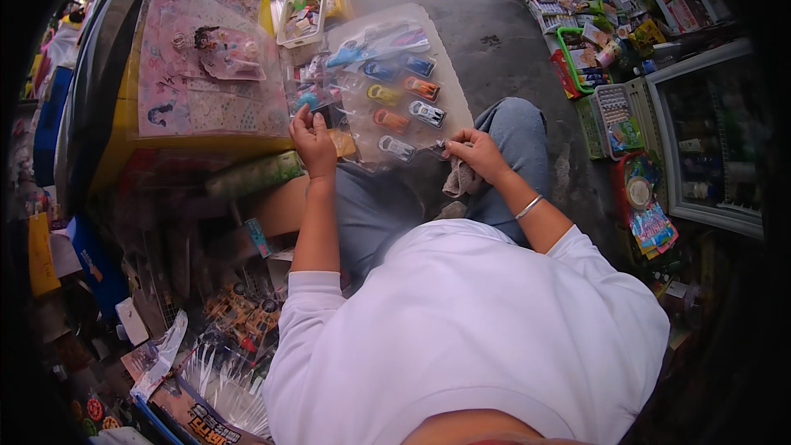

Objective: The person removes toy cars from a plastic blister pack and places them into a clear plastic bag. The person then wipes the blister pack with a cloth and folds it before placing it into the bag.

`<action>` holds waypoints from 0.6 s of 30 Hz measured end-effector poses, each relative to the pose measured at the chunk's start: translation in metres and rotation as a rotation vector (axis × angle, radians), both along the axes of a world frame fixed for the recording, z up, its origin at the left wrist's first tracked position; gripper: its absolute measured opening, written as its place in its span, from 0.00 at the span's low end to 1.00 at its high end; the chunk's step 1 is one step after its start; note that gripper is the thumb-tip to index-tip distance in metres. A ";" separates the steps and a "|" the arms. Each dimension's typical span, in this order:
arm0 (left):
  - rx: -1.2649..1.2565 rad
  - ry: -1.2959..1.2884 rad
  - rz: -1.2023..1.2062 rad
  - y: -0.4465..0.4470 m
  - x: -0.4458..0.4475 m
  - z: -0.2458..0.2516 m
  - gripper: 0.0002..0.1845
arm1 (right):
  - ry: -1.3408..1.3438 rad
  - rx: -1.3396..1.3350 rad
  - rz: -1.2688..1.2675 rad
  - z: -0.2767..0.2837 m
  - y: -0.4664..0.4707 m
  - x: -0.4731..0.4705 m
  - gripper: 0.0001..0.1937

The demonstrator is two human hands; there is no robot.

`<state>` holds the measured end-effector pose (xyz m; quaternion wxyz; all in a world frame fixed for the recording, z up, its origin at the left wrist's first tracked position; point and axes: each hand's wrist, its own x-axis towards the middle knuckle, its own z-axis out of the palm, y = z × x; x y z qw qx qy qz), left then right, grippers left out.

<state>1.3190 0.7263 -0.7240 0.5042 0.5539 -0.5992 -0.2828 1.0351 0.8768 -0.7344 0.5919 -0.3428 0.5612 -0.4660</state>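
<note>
Before me lies a pale board (454, 68) under clear plastic, carrying several small toy cars in rows, among them a yellow car (384, 94), an orange car (421, 88) and a white car (396, 148). A blue-topped plastic packet (352, 54) is at its far end. My left hand (314, 139) is raised by the board's left edge, fingers apart, with nothing visible in it. At the near right corner, my right hand (477, 151) pinches a grey cloth (460, 178), which hangs below the fingers. A small dark item by the fingertips is too small to tell.
Pink sticker sheets and a packaged doll (228, 55) cover the yellow-edged surface at left. Beyond the board stands a white basket (301, 18) of small goods. A green basket (578, 62) and a glass-doored cabinet (710, 136) are at right. Packaged toy vehicles (244, 315) lie lower left.
</note>
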 end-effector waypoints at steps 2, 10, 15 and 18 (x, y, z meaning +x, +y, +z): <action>-0.207 -0.290 -0.304 0.027 -0.042 0.024 0.16 | 0.046 0.054 0.059 0.009 0.003 -0.006 0.11; -0.018 -0.623 -0.540 0.071 -0.120 0.047 0.21 | -0.131 0.117 -0.021 0.022 0.015 -0.005 0.13; 0.103 -0.585 -0.559 0.076 -0.116 0.042 0.19 | -0.386 0.157 -0.016 0.027 0.007 -0.010 0.16; 0.052 -0.591 -0.551 0.081 -0.111 0.041 0.19 | -0.348 0.258 0.184 0.031 0.002 -0.015 0.13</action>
